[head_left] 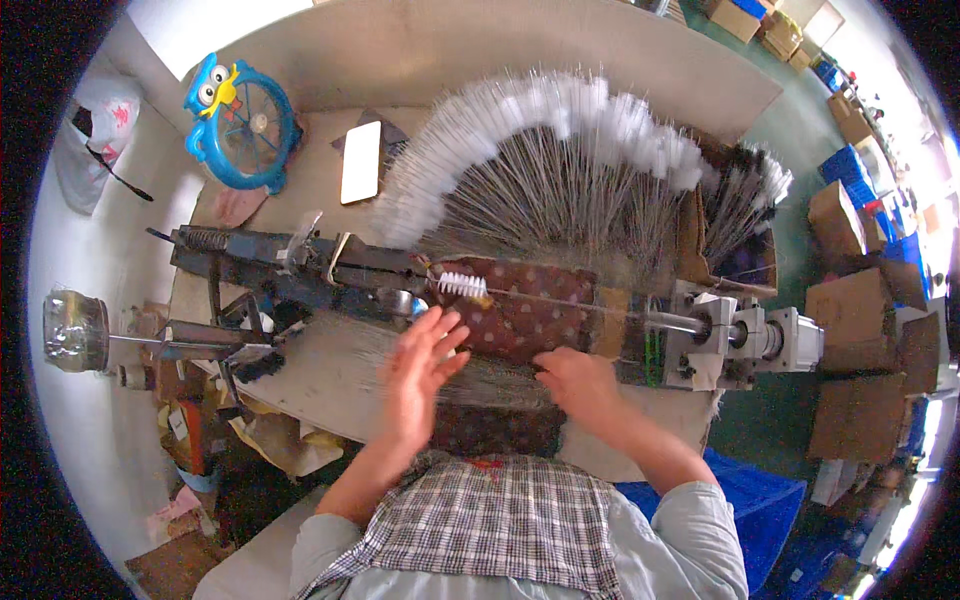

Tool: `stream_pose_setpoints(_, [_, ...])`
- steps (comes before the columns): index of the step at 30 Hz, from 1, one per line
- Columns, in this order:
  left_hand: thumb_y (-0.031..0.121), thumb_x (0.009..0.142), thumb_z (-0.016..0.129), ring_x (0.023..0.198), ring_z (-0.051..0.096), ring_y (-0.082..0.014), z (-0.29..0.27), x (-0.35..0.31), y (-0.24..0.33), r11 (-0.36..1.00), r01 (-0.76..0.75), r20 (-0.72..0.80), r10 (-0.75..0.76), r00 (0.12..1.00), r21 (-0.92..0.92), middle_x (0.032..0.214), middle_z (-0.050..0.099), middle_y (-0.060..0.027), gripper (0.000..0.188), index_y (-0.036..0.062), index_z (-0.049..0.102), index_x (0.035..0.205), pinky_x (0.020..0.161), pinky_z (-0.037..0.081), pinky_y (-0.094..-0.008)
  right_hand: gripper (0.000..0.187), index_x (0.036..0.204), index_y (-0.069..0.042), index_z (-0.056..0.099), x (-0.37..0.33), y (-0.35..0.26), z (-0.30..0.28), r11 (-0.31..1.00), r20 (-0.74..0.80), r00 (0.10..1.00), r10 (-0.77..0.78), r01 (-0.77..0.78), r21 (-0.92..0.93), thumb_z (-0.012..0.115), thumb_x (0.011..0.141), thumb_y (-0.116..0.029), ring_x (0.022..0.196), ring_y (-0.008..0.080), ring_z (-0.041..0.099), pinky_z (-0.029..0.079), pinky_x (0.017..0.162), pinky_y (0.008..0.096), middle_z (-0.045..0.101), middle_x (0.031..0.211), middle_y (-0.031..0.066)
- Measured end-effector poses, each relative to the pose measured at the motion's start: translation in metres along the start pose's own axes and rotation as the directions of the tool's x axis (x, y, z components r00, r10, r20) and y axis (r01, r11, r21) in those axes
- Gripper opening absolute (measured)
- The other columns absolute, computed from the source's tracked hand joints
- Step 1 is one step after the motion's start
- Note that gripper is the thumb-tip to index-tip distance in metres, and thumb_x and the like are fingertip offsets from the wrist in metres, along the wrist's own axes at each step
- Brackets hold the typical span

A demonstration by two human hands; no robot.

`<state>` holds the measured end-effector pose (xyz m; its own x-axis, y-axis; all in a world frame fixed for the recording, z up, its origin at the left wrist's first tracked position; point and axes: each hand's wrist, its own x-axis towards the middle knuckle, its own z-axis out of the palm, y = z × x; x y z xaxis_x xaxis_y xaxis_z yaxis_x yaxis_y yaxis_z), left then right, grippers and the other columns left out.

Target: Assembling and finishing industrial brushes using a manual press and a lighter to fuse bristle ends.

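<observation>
"Where is the brush?"

"The white spiral wire brush (462,285) sits just beyond the fingertips of the left hand (413,375), over the spotted brown cloth (520,335). From the fingers of the right hand (585,385) it lies out ahead and to the left."

"And the fingers themselves?"

"The left ones are spread, seemingly apart from the brush, though motion blurs them. The right ones curl inward at the cloth's near edge; whether they pinch anything, I can't tell."

"How would that brush handle?"

"Light, I'd judge. The bristles look springy and would likely bend or crush under a squeeze. The thin wire stem (560,304), passing ahead of the right fingertips toward the metal spindle (680,322), looks stiffer, but a sideways push could kink it. I'd take hold there, just right of the bristles, with a light pinch. Smooth wire may slip or roll."

"What can't you make out?"

"The brush's left end, ahead of the left fingertips, blends into the dark metal arm (365,277); how it is held is unclear. The stem fades near the spindle, so its seating doesn't show. The right finger pads face away. Farther out beyond both hands, the fan of white-tipped wire brushes (560,190) overlaps too densely to separate."
</observation>
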<state>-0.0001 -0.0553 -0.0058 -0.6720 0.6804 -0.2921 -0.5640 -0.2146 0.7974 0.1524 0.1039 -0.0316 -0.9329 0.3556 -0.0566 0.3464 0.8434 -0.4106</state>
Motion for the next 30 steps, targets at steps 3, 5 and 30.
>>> stream_pose_setpoints(3, [0.026, 0.09, 0.053, 0.097, 0.057, -0.018, -0.063, -0.011, 0.011, 0.993, -0.087, -0.288, 0.105, 0.952, 0.075, 0.107, 0.06, -0.0075, 0.03, 0.0054, 0.055, 0.112, 0.079, 0.048, -0.0314, 0.012, 0.085, -0.011, 0.061, -0.004, -0.001, -0.012, 1.0, 0.06, 0.998, -0.016, 0.017, -0.011, 0.058, 0.079, -0.021, 0.072, 0.029, 0.063, 0.052, 0.059, 0.0421, 0.061, 0.08, 0.0078])
stream_pose_setpoints(5, [0.028, 0.087, 0.058, 0.084, 0.059, -0.0165, -0.128, -0.016, 0.015, 0.98, -0.178, -0.549, 0.099, 0.83, -0.093, 0.098, 0.062, -0.0052, 0.026, 0.0075, 0.058, 0.104, 0.072, 0.048, -0.0299, 0.014, 0.085, -0.011, 0.061, -0.005, -0.006, -0.02, 1.0, 0.016, 1.0, -0.012, 0.012, -0.002, 0.058, 0.079, -0.023, 0.074, 0.0295, 0.063, 0.052, 0.061, 0.0424, 0.061, 0.082, 0.0086])
stream_pose_setpoints(30, [0.019, 0.089, 0.051, 0.097, 0.054, -0.0218, -0.064, -0.003, -0.002, 0.999, -0.005, -0.313, -0.007, 0.95, -0.036, 0.102, 0.054, -0.01, 0.032, 0.001, 0.046, 0.116, 0.087, 0.046, -0.036, 0.016, 0.096, -0.011, 0.06, -0.02, 0.014, -0.027, 0.993, -0.1, 0.989, 0.109, -0.103, 0.066, 0.053, 0.082, -0.014, 0.074, 0.0325, 0.062, 0.05, 0.061, 0.0439, 0.063, 0.084, 0.012])
